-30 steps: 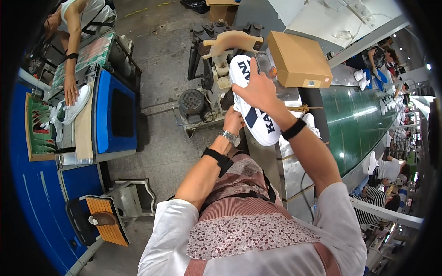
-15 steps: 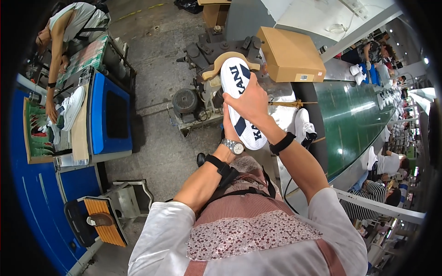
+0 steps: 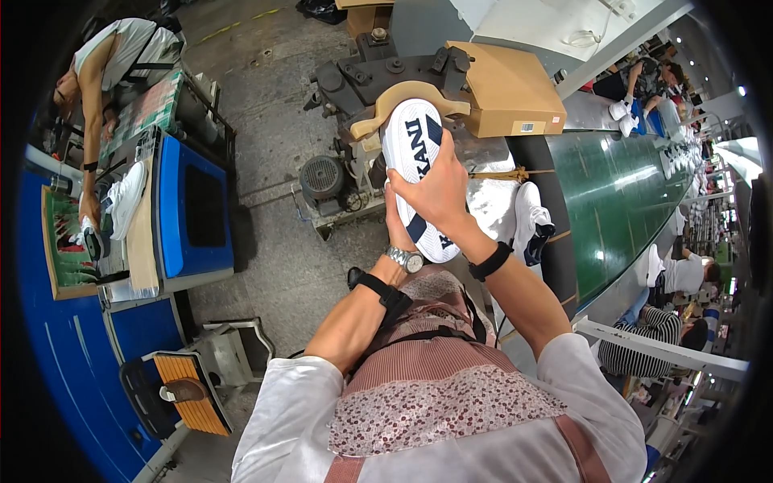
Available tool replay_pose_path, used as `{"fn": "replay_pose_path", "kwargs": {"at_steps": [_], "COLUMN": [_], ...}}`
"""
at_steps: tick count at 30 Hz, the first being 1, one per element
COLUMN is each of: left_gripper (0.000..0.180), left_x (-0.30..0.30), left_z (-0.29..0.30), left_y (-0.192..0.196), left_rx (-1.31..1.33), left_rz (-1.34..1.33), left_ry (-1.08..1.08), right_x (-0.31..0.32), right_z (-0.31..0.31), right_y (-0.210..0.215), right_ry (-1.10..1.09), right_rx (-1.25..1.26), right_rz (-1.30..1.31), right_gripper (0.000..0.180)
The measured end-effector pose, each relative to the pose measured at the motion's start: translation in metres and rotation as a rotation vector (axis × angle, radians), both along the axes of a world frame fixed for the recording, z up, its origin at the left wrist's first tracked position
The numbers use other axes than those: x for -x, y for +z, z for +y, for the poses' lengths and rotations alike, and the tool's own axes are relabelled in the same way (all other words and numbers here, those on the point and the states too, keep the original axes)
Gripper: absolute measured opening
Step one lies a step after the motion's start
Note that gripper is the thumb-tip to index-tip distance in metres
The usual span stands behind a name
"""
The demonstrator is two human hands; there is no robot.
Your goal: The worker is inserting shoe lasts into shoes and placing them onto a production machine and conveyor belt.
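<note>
A white shoe (image 3: 412, 149) is held sole up between my hands, its white sole marked with dark blue bands and lettering. My right hand (image 3: 439, 189) is closed over the sole's right side, the thumb lying across it. On the shoe's left edge, my left hand (image 3: 395, 221) grips from below, its fingers mostly hidden. The far end of the shoe overlaps a tan curved pad (image 3: 415, 91) on a dark metal machine (image 3: 394, 68); whether they touch I cannot tell. Another white shoe (image 3: 529, 211) rests to the right of my hands.
A green conveyor belt (image 3: 600, 217) runs along the right, with a cardboard box (image 3: 515, 92) at its near left. A grey motor (image 3: 322, 177) sits left of my hands. Across the aisle, a person (image 3: 93, 72) handles shoes beside a blue machine (image 3: 189, 209).
The view has shifted slightly, and the shoe's far end now lies more squarely before the curved pad. My grip looks the same. The person at left has moved a hand over a shoe.
</note>
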State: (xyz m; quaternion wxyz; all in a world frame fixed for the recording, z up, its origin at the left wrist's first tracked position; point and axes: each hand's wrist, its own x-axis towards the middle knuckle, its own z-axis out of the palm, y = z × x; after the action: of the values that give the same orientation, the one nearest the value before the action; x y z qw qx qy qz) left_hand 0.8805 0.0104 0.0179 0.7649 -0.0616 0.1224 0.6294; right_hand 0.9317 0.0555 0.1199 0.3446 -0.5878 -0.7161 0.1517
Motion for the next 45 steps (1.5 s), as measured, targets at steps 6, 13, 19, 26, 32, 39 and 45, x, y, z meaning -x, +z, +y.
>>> {"fn": "replay_pose_path", "kwargs": {"at_steps": [6,13,19,26,32,39,45], "left_gripper": [0.081,0.081,0.084,0.074,0.074,0.073,0.063], "left_x": [0.011,0.094,0.128,0.114,0.024,-0.120,-0.069], "left_z": [-0.032,-0.084,-0.090,-0.102,-0.049,-0.012,-0.088], "left_y": [-0.010,-0.046,-0.015,-0.018,-0.017,-0.051,-0.113], "left_rx": [-0.092,-0.339,-0.475,-0.364,-0.869,-0.984,-0.605], "left_rz": [0.158,0.684,1.260,1.321,1.690,1.901,2.062], "left_ry": [-0.142,-0.648,-0.790,-0.847,-1.100,-0.563,-0.922], "right_x": [-0.011,-0.077,-0.103,-0.118,-0.187,-0.288,-0.313], "right_z": [-0.040,-0.136,-0.124,-0.137,-0.175,-0.166,-0.172], "right_y": [-0.001,-0.003,-0.020,-0.053,-0.072,-0.157,-0.168], "right_ry": [-0.004,0.149,0.193,0.157,-0.137,-0.607,-0.487], "right_rx": [-0.083,0.625,0.762,0.599,0.245,0.122,-0.018], "right_rz": [0.056,1.054,0.492,0.283,0.427,0.167,-0.035], "right_gripper": [0.097,0.091,0.072,0.064,0.032,0.027,0.035]}}
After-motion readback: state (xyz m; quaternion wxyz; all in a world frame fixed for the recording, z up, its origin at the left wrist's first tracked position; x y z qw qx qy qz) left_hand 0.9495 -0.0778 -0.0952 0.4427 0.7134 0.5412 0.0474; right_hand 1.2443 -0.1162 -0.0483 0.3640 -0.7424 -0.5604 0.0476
